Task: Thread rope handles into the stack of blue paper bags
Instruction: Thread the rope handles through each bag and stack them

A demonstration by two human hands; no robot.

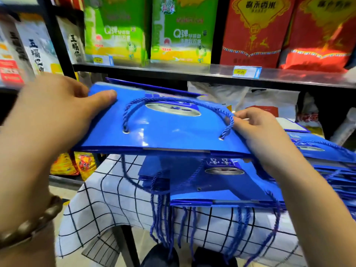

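Note:
I hold a flat blue paper bag (163, 130) level in the air above the table. A blue rope handle (173, 101) loops across its top face, with both ends in the two punched holes. My left hand (57, 110) grips the bag's left edge, thumb on top. My right hand (264, 132) grips the right edge, fingertips at the rope. A second rope hangs under the bag. Below lies a stack of blue bags (217, 182) with several loose blue ropes (165, 218) dangling off the table's front.
The table has a white cloth with a black grid (100, 205). More blue bags (327, 151) pile up at the right. Behind runs a metal shelf (192, 72) with green and red boxes above and sacks below. Dark shoes show at the bottom.

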